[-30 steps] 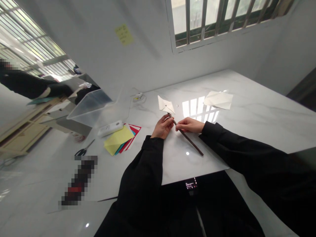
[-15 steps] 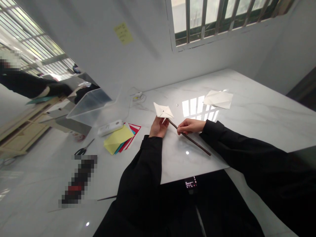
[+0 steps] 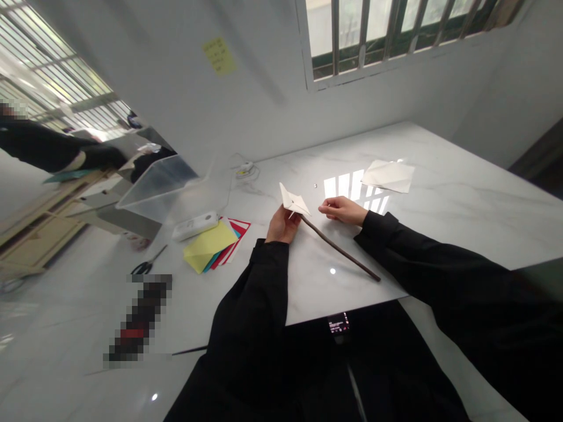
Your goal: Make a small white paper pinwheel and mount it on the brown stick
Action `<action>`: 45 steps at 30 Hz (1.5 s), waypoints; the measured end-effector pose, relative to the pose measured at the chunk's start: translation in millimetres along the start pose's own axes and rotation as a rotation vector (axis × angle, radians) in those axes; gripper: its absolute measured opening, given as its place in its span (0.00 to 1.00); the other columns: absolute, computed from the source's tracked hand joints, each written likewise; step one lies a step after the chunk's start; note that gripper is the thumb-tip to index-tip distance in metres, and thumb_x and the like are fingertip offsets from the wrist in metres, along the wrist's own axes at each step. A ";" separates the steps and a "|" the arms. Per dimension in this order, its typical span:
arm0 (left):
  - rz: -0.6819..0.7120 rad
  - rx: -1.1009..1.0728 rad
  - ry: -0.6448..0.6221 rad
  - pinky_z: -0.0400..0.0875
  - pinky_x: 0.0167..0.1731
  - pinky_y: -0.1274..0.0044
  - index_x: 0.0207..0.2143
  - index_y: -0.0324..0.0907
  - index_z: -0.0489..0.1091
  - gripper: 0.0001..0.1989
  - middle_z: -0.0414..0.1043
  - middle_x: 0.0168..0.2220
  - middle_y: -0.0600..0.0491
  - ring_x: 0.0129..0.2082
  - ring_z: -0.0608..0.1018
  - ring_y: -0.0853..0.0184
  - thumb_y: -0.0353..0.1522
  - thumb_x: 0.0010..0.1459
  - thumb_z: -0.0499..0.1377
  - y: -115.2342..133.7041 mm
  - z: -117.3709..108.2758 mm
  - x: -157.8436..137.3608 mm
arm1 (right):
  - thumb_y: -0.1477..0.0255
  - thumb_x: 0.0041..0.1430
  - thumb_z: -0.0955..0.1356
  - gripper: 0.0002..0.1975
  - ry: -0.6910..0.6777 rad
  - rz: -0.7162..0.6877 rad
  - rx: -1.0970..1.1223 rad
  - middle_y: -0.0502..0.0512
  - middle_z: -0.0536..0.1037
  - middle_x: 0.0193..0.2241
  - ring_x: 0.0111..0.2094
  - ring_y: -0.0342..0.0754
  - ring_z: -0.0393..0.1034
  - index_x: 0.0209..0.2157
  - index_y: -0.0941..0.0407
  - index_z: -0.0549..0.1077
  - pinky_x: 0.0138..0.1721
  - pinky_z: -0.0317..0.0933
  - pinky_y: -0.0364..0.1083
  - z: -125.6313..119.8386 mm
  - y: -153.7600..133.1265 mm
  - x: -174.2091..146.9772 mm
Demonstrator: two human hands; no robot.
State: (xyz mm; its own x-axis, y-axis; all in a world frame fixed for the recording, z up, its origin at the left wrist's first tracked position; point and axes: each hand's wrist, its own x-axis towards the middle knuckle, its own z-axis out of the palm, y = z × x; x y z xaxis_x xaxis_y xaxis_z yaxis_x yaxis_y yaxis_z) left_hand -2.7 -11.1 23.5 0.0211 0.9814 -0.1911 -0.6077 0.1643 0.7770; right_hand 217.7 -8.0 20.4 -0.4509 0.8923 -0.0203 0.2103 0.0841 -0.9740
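Note:
A white paper pinwheel (image 3: 295,202) is fixed at the upper end of a thin brown stick (image 3: 338,249). My left hand (image 3: 282,225) is closed around the stick just beneath the paper, which leans with its face turned partly away. From there the stick slants down to the right, its far end bare. Just right of the pinwheel is my right hand (image 3: 345,210), apart from the stick. Its fingers are curled together and nothing shows in them.
White paper sheets (image 3: 387,177) lie at the back right, near a tiny shiny piece (image 3: 315,186). Coloured papers (image 3: 211,246), a white glue gun-like device (image 3: 196,226), scissors (image 3: 148,264) and a clear plastic bin (image 3: 153,187) are on the left. Another person's sleeve (image 3: 39,143) shows beyond.
My right hand has let go of the stick and moved slightly up and away. The pinwheel has tilted in my left hand, and the stick's lower end has shifted slightly right and down.

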 end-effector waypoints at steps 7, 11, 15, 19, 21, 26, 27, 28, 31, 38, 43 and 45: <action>-0.007 0.011 0.026 0.73 0.34 0.79 0.42 0.40 0.76 0.12 0.78 0.35 0.51 0.33 0.78 0.69 0.34 0.57 0.70 -1.1 1.8 2.2 | 0.55 0.59 0.73 0.19 0.242 -0.086 0.118 0.49 0.72 0.26 0.25 0.41 0.63 0.38 0.57 0.73 0.26 0.60 0.41 8.2 10.7 17.1; -0.009 0.011 0.018 0.74 0.38 0.78 0.42 0.40 0.76 0.12 0.79 0.36 0.50 0.35 0.79 0.68 0.35 0.57 0.70 -1.7 2.0 2.5 | 0.65 0.60 0.75 0.16 0.283 0.019 0.465 0.56 0.78 0.38 0.37 0.43 0.75 0.45 0.57 0.72 0.41 0.73 0.42 17.7 8.0 38.3; -0.008 0.005 0.008 0.74 0.40 0.77 0.39 0.39 0.76 0.11 0.78 0.35 0.50 0.36 0.79 0.67 0.34 0.57 0.70 -1.5 2.7 1.9 | 0.69 0.65 0.72 0.11 0.066 0.131 0.663 0.62 0.81 0.40 0.38 0.44 0.78 0.45 0.60 0.72 0.43 0.75 0.42 15.7 3.3 52.0; -0.011 0.020 0.018 0.73 0.38 0.78 0.36 0.38 0.75 0.07 0.78 0.33 0.51 0.34 0.78 0.69 0.32 0.58 0.68 -2.8 3.2 2.1 | 0.75 0.64 0.72 0.11 -0.049 0.190 0.687 0.62 0.82 0.39 0.35 0.45 0.79 0.47 0.62 0.73 0.41 0.76 0.43 8.4 3.5 50.4; -0.009 0.032 0.019 0.72 0.38 0.77 0.38 0.39 0.76 0.08 0.78 0.33 0.51 0.34 0.78 0.69 0.33 0.59 0.68 -4.0 2.7 3.0 | 0.76 0.62 0.74 0.13 -0.046 0.205 0.700 0.61 0.82 0.39 0.34 0.44 0.79 0.48 0.62 0.74 0.39 0.76 0.43 6.6 5.0 48.0; 0.013 0.043 -0.005 0.72 0.36 0.78 0.44 0.39 0.75 0.13 0.78 0.34 0.52 0.32 0.78 0.70 0.35 0.59 0.68 -5.6 -0.1 5.6 | 0.80 0.58 0.75 0.17 0.021 0.209 0.722 0.59 0.81 0.39 0.32 0.42 0.77 0.49 0.61 0.74 0.37 0.75 0.42 12.1 5.9 45.9; 0.017 0.041 -0.014 0.72 0.35 0.79 0.44 0.39 0.75 0.13 0.78 0.34 0.52 0.32 0.78 0.70 0.35 0.59 0.68 -5.6 -0.4 5.8 | 0.80 0.58 0.75 0.17 0.045 0.212 0.724 0.58 0.81 0.38 0.31 0.42 0.76 0.49 0.60 0.73 0.37 0.75 0.42 14.5 5.2 45.6; 0.019 0.039 -0.025 0.72 0.35 0.79 0.44 0.39 0.76 0.12 0.78 0.34 0.52 0.32 0.78 0.70 0.35 0.59 0.67 -5.4 -0.4 5.8 | 0.80 0.58 0.75 0.17 0.062 0.215 0.727 0.57 0.80 0.37 0.31 0.42 0.75 0.48 0.60 0.73 0.37 0.75 0.42 17.0 4.2 44.9; 0.035 0.035 -0.054 0.71 0.32 0.80 0.43 0.38 0.76 0.11 0.79 0.34 0.52 0.32 0.78 0.70 0.33 0.59 0.67 -5.2 0.5 5.4 | 0.79 0.58 0.75 0.16 0.092 0.214 0.745 0.56 0.80 0.36 0.30 0.41 0.75 0.47 0.60 0.74 0.36 0.75 0.43 23.7 0.5 41.5; 0.076 0.088 -0.053 0.70 0.33 0.80 0.45 0.40 0.77 0.12 0.80 0.36 0.52 0.34 0.78 0.69 0.31 0.57 0.68 -6.1 -2.0 7.2 | 0.80 0.57 0.74 0.15 0.179 0.200 0.753 0.55 0.79 0.37 0.32 0.41 0.75 0.46 0.58 0.74 0.33 0.72 0.40 22.4 0.9 39.8; 0.108 0.152 0.067 0.74 0.38 0.80 0.39 0.40 0.77 0.08 0.81 0.38 0.52 0.36 0.79 0.70 0.31 0.57 0.69 -3.4 -4.8 8.9 | 0.78 0.54 0.75 0.15 0.300 0.157 0.735 0.52 0.78 0.34 0.31 0.41 0.73 0.44 0.57 0.74 0.33 0.71 0.41 13.3 4.4 41.0; 0.110 0.179 0.104 0.75 0.40 0.77 0.40 0.39 0.77 0.10 0.80 0.41 0.48 0.36 0.80 0.68 0.36 0.60 0.67 -0.8 -5.0 9.3 | 0.78 0.52 0.76 0.16 0.360 0.128 0.692 0.52 0.77 0.33 0.31 0.41 0.71 0.43 0.56 0.74 0.33 0.70 0.41 10.5 4.9 40.0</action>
State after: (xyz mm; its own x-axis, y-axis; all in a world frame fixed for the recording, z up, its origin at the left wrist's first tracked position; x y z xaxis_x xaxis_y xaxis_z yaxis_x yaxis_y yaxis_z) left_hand -6.0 -2.6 18.0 -0.1246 0.9804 -0.1529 -0.4511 0.0813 0.8888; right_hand 191.6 23.5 12.5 -0.1266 0.9750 -0.1828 -0.3992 -0.2188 -0.8904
